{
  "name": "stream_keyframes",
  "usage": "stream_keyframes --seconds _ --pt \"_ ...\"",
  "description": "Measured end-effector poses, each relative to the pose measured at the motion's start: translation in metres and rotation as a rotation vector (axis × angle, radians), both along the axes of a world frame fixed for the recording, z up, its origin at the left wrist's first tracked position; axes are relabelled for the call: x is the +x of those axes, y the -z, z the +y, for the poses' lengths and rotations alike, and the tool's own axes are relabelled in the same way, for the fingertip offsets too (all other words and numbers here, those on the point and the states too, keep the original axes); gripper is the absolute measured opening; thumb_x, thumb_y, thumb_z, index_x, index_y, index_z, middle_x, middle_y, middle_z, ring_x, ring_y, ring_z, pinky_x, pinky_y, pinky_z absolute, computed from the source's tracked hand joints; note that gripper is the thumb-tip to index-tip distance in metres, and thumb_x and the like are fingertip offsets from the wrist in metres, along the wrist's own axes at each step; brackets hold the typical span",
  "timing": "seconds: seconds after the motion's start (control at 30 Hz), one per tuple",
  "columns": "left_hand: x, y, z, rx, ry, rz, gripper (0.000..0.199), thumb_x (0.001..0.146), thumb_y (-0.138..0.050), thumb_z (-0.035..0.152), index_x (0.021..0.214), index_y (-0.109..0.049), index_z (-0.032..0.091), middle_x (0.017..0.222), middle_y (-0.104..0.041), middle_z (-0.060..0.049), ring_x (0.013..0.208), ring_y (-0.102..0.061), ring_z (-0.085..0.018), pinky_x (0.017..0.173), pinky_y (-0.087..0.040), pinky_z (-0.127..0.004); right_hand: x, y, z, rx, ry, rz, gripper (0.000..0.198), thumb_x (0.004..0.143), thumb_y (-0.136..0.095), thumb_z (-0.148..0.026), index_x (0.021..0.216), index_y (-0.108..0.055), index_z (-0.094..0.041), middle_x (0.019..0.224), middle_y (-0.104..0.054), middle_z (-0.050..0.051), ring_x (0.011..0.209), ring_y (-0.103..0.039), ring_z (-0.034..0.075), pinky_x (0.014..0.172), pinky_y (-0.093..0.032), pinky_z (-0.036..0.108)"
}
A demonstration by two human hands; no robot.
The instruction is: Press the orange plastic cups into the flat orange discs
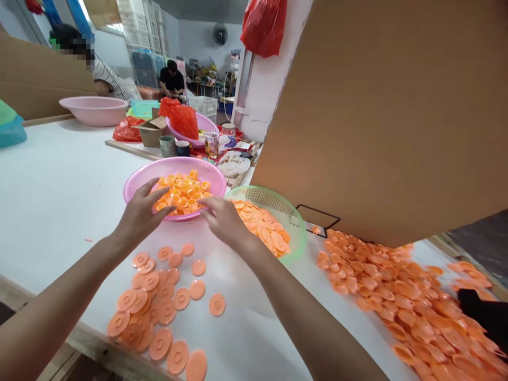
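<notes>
My left hand (145, 209) hangs over the left side of a pink basin (133, 182), its thumb and fingers apart. Small orange cup-shaped pieces (184, 190) fill the basin. At the basin's right front rim is my right hand (223, 218), fingers stretched toward the pieces, holding nothing that I can see; whether its fingertips touch them I cannot tell. To the right, a green perforated basket (298, 238) contains flat orange pieces (264, 225). Between my forearms, round orange discs (161, 307) with a raised ring lie loosely spread and partly overlapping on the white table (238, 338).
A large cardboard sheet (377, 116) leans at the right, above a big heap of orange pieces (397, 291). Behind the basin stand cups (167, 145), a small carton (151, 132) and red bags (184, 120). A pale pink basin (95, 111) and two people are farther back.
</notes>
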State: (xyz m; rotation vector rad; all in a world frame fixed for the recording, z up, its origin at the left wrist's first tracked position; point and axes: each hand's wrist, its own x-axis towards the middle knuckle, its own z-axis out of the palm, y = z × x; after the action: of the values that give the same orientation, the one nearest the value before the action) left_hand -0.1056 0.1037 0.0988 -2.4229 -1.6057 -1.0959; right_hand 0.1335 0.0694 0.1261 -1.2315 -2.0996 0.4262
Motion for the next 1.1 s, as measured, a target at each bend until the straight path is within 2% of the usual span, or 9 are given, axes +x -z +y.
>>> stream_keyframes --seconds 0.07,0.13,0.3,0.4,0.47,0.63,0.73,0.9,1.1 --pt "-0.01 0.024 -0.044 0.017 0.18 0.056 0.028 0.092 -0.053 0.034 0.116 -0.064 0.026 0.132 -0.059 -0.006 0.121 -0.056 -0.024 0.103 -0.046 -0.04 0.033 0.022 -0.058 -0.152 -0.062 0.027 0.022 0.095 -0.047 -0.016 0.095 -0.068 -0.022 0.085 -0.069 0.001 0.08 -0.064 0.016 0.075 -0.05 0.029" --pt "-0.02 0.055 -0.078 -0.076 0.328 0.197 0.032 0.092 -0.052 0.037 0.122 -0.062 0.028 0.132 -0.06 -0.006 0.125 -0.053 -0.026 0.106 -0.043 -0.044 0.051 0.045 -0.108 -0.192 -0.022 0.045 0.02 0.092 -0.051 -0.013 0.096 -0.069 -0.021 0.086 -0.069 0.002 0.081 -0.064 0.017 0.075 -0.051 0.03" --pt "-0.016 0.117 -0.107 -0.222 0.187 0.473 0.075 0.085 -0.051 0.062 0.149 -0.032 0.027 0.154 -0.033 -0.015 0.142 -0.022 -0.044 0.106 -0.014 -0.073 0.029 0.095 -0.159 -0.12 -0.011 -0.172 0.049 0.087 -0.065 -0.025 0.134 -0.053 -0.024 0.139 -0.052 0.012 0.126 -0.046 0.031 0.099 -0.045 0.048" --pt "0.021 0.122 -0.117 -0.241 0.297 0.535 0.077 0.086 -0.046 0.066 0.151 -0.023 0.032 0.157 -0.028 -0.013 0.145 -0.018 -0.04 0.109 -0.007 -0.069 0.021 0.116 -0.162 -0.094 -0.006 -0.296 0.072 0.083 -0.069 -0.045 0.145 -0.04 -0.024 0.153 -0.036 0.013 0.14 -0.028 0.037 0.106 -0.037 0.057" --pt "0.058 0.122 -0.131 -0.198 0.382 0.524 0.084 0.082 -0.044 0.072 0.151 -0.022 0.03 0.157 -0.028 -0.015 0.145 -0.017 -0.04 0.111 -0.006 -0.067 0.034 0.126 -0.168 -0.079 0.023 -0.351 0.068 0.087 -0.063 -0.046 0.146 -0.038 -0.022 0.154 -0.034 0.013 0.142 -0.026 0.035 0.11 -0.033 0.057" --pt "0.16 0.118 -0.169 -0.159 0.544 0.419 0.092 0.081 -0.037 0.076 0.153 -0.016 0.024 0.156 -0.025 -0.02 0.144 -0.017 -0.042 0.109 -0.009 -0.069 0.11 0.134 -0.215 -0.059 0.123 -0.455 0.062 0.091 -0.058 -0.042 0.145 -0.04 -0.018 0.153 -0.035 0.015 0.142 -0.028 0.033 0.111 -0.035 0.055" --pt "0.188 0.107 -0.178 -0.196 0.641 0.375 0.085 0.085 -0.037 0.072 0.153 -0.013 0.027 0.157 -0.024 -0.018 0.145 -0.018 -0.04 0.109 -0.019 -0.066 0.146 0.127 -0.247 -0.077 0.199 -0.457 0.06 0.092 -0.057 -0.04 0.145 -0.04 -0.018 0.152 -0.036 0.014 0.141 -0.03 0.032 0.109 -0.039 0.052" --pt "0.124 0.1 -0.171 -0.154 0.477 0.396 0.077 0.084 -0.043 0.07 0.15 -0.024 0.036 0.158 -0.027 -0.01 0.144 -0.02 -0.04 0.109 -0.014 -0.07 0.157 0.116 -0.259 -0.123 0.365 -0.383 0.047 0.096 -0.047 -0.023 0.143 -0.043 -0.023 0.15 -0.041 0.01 0.138 -0.036 0.028 0.107 -0.041 0.049" --pt "0.016 0.132 -0.18 -0.279 0.023 0.496 0.07 0.09 -0.041 0.058 0.152 -0.021 0.031 0.158 -0.02 -0.019 0.143 -0.013 -0.049 0.097 -0.014 -0.081 0.131 0.114 -0.225 -0.247 0.221 -0.399 0.074 0.083 -0.066 -0.05 0.146 -0.039 -0.023 0.154 -0.033 0.013 0.143 -0.026 0.035 0.111 -0.03 0.058"
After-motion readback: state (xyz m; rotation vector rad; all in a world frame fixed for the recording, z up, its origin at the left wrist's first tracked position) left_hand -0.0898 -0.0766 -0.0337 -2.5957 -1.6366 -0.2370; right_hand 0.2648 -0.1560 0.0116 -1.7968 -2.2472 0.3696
